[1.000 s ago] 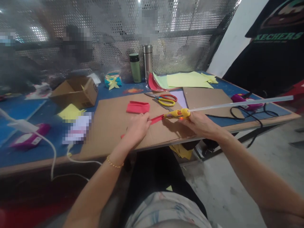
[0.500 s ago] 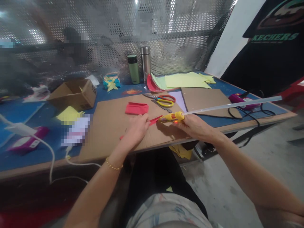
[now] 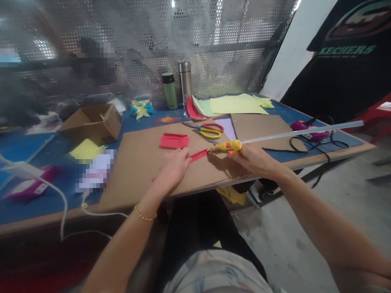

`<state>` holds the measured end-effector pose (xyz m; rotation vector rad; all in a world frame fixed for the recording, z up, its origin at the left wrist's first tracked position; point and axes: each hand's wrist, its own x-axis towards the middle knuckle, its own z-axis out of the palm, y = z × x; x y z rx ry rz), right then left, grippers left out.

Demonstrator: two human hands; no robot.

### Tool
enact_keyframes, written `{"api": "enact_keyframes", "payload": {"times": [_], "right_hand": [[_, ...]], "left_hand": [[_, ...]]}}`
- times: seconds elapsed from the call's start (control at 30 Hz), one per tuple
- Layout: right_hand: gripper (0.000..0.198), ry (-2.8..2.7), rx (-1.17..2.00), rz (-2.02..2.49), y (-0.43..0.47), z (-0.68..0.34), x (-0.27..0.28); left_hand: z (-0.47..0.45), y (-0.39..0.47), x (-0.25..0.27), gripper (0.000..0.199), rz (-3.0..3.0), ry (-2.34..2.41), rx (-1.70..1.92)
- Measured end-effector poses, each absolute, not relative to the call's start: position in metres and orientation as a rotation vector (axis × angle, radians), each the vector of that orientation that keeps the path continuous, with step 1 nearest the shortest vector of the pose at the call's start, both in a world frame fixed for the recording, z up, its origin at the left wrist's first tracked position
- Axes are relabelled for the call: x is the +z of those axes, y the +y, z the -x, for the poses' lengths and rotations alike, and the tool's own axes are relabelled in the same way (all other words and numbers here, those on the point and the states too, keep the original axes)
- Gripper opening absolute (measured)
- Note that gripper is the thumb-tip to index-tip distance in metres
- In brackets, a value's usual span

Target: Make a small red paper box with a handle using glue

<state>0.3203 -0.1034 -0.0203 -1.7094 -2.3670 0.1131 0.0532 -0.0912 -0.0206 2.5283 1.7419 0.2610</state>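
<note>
My right hand (image 3: 255, 159) is closed around a yellow hot glue gun (image 3: 226, 147), its small light glowing orange. A long clear glue stick (image 3: 299, 132) sticks out of its back to the right. The nozzle points left, at the far end of a narrow red paper strip (image 3: 199, 155). My left hand (image 3: 175, 167) is closed on that strip and holds it against the cardboard sheet (image 3: 137, 162); part of the strip is hidden under the hand. Beyond the left hand lies a folded red paper piece (image 3: 174, 141). Scissors (image 3: 209, 130) with red and yellow handles rest behind the glue gun.
Farther back stand a green tumbler (image 3: 170, 91) and a steel flask (image 3: 185, 83), beside yellow paper sheets (image 3: 238, 104). An open cardboard box (image 3: 91, 122) is on the left. A black cord (image 3: 305, 151) loops at the right. A person in a dark shirt (image 3: 336, 77) is at the far right.
The glue gun has moved slightly right along the red strip, its nozzle now by the strip's far end. The left hand keeps its hold on the strip.
</note>
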Motion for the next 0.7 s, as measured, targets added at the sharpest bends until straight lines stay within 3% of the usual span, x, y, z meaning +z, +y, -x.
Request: {"api": "enact_keyframes", "payload": {"times": [0.7], "right_hand": [[0.041,-2.34,0.134,1.586,-0.11,-0.314,-0.019]], "left_hand": [[-0.051,-0.094,-0.019,0.014,-2.497,1.702,0.303]]}}
